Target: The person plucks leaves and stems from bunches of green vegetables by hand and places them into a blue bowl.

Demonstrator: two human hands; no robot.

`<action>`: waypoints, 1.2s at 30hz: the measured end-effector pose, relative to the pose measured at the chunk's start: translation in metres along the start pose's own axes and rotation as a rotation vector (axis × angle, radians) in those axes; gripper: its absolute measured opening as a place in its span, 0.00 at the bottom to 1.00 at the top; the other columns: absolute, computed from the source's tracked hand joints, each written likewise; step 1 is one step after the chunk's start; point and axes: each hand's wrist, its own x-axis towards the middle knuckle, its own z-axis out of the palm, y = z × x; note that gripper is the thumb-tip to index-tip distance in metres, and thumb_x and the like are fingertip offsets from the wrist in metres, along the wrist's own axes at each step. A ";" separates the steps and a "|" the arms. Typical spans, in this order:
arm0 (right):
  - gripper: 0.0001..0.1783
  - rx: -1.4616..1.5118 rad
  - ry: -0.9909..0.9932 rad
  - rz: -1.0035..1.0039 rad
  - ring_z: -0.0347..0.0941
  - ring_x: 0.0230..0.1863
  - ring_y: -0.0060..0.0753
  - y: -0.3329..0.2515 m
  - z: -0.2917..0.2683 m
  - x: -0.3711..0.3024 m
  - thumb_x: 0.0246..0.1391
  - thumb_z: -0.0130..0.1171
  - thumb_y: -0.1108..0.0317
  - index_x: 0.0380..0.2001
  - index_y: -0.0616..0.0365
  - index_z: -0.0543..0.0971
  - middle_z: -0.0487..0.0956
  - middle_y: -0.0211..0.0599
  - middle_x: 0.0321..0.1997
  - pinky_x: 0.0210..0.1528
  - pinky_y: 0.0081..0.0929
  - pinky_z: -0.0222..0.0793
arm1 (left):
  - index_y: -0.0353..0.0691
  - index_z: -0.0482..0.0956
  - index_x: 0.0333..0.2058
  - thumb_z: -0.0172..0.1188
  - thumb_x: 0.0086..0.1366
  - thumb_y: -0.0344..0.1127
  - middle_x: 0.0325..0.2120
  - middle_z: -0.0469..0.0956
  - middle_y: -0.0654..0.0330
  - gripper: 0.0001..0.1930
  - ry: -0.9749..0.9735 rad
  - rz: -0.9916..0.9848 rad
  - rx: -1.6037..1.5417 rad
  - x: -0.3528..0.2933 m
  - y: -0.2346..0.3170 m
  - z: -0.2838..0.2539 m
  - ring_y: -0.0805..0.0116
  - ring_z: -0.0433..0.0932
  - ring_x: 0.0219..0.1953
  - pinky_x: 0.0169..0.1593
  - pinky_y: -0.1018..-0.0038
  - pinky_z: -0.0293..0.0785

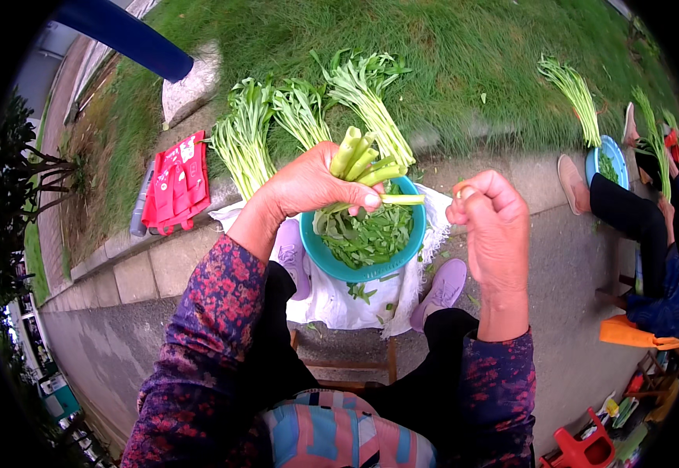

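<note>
A bunch of thick, hollow green stalks (361, 160), looking like water spinach, is gripped in my left hand (308, 181). Their cut ends point up and to the right, and one stalk sticks out past my thumb. My right hand (494, 226) is raised a little way to the right, thumb and forefinger pinched together; a tiny pale bit may be between them. Below the stalks stands a teal plastic basin (361, 274) with loose green leaves and short pieces (374, 242) inside. It rests on a white cloth (328, 312) between my shoes, with leaf scraps around it.
Several long bunches of the same greens (244, 144) lie beyond the basin along the grass edge. A red bag (177, 187) is at the left, near a stone-footed blue post (133, 35). At the right sits another person with a blue basin (611, 148); a red stool (585, 448) stands lower right.
</note>
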 end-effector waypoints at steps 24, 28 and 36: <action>0.04 -0.607 -0.294 -0.072 0.67 0.27 0.12 0.023 -0.003 -0.008 0.52 0.56 0.76 0.32 0.64 0.78 0.75 0.25 0.25 0.30 0.14 0.63 | 0.35 0.70 0.46 0.56 0.62 0.35 0.40 0.77 0.52 0.15 0.300 0.193 -0.614 0.022 -0.012 -0.005 0.58 0.78 0.43 0.48 0.63 0.75; 0.07 -0.637 -0.273 -0.022 0.68 0.28 0.14 0.026 -0.002 -0.008 0.53 0.52 0.78 0.34 0.66 0.77 0.75 0.27 0.26 0.31 0.16 0.64 | 0.36 0.70 0.46 0.56 0.62 0.35 0.42 0.76 0.51 0.15 0.224 0.207 -0.677 0.021 -0.015 -0.007 0.56 0.77 0.44 0.49 0.59 0.74; 0.06 -0.734 -0.152 -0.181 0.70 0.28 0.14 0.026 -0.005 -0.003 0.52 0.55 0.76 0.34 0.65 0.78 0.77 0.27 0.28 0.31 0.15 0.66 | 0.37 0.69 0.48 0.55 0.63 0.34 0.45 0.75 0.50 0.16 0.120 0.201 -0.887 0.020 -0.016 -0.009 0.50 0.76 0.44 0.50 0.54 0.72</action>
